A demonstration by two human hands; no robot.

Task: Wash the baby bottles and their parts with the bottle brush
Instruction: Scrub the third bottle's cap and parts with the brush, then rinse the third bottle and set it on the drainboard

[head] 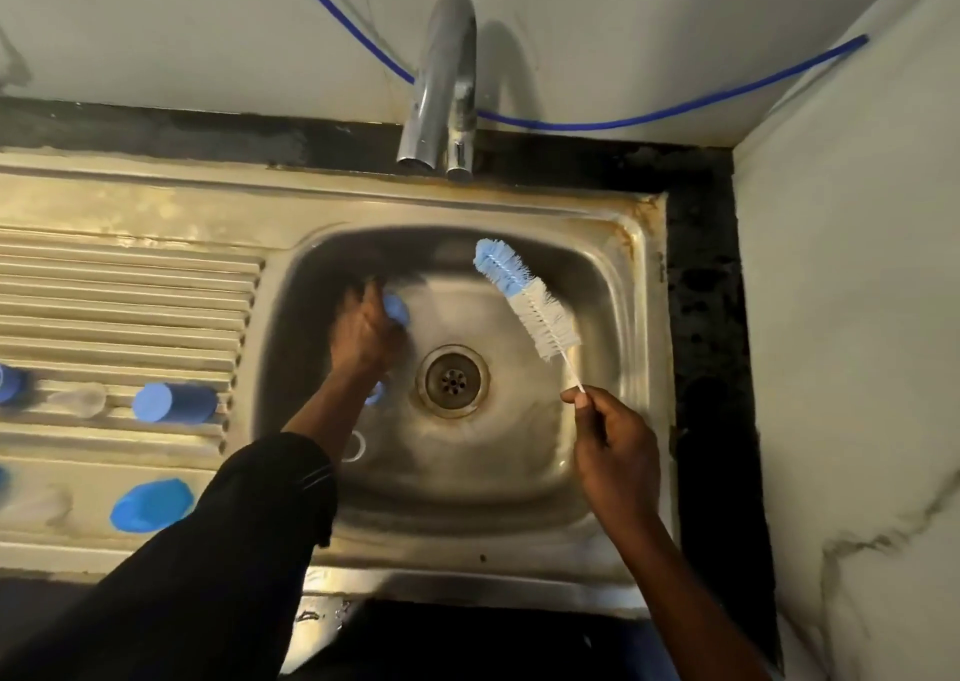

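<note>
Down in the sink (493,478), at about ten o'clock from the drain (454,380), our left hand (366,335) wraps its fingers round a small blue part (397,310), though blur keeps us from telling cap from collar. At four o'clock our right hand (613,446) pinches the thin white handle of the bottle brush (527,298) at its very end, fingers closed tight on it. The bristle head slants up towards one o'clock, seemingly clear of the basin floor.

We judge the blue part light, hard plastic and likely slick when wet, so we would hold it by its outer wall and leave the open mouth free for the bristles. We expect the brush to weigh little, with soft bristles and a springy stem. Gripped so far back it will probably whip and wander, so a hold nearer the bristles should give us better aim.

Near eight o'clock a blue ring (375,395) and a clear ring (356,446) lie beside our left wrist. Out at nine o'clock, on the ribbed drainboard (130,285), wait a blue cap (174,402), a clear teat (78,400) and another blue piece (150,504); the teat looks soft and easy to squash.
</note>
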